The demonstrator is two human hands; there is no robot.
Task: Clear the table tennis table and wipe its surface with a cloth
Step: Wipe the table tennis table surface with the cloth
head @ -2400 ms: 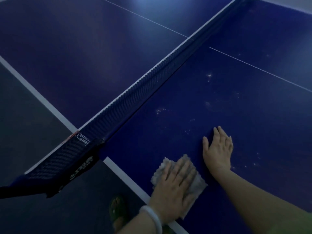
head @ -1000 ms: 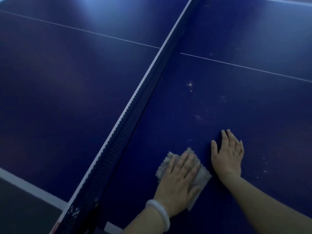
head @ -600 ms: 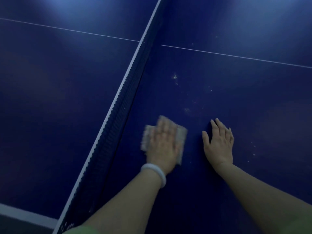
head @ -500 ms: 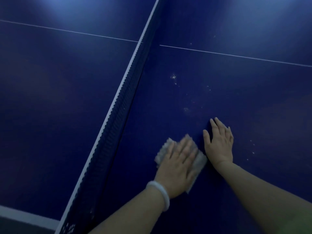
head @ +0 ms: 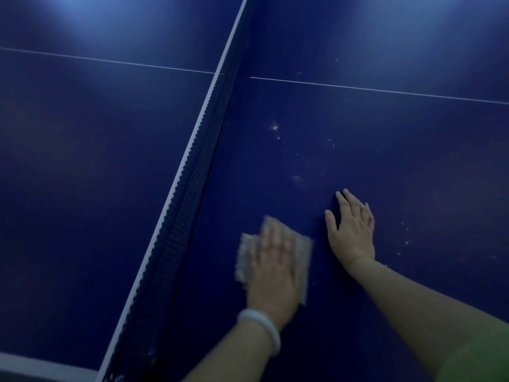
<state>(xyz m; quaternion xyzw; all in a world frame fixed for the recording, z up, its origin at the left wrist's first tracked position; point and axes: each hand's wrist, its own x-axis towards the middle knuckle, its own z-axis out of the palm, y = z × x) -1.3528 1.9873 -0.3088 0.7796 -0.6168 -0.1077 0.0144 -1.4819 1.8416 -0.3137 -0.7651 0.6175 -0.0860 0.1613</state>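
Beside the net (head: 192,172), the left hand (head: 272,274) presses flat on the cloth (head: 301,252) mid-bench (head: 413,161); the right hand (head: 351,230) rests flat, fingers straight. Nothing left to clear, but white specks (head: 275,128) beyond look unwiped: roughly partway, I'd say.

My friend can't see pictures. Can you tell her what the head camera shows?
A person's left hand presses a grey cloth flat on a blue table tennis table, beside the net. The right hand rests flat nearby, below pale specks.

A dim games room: a blue table tennis table (head: 399,150) (white lines) divided by its net (head: 192,172).
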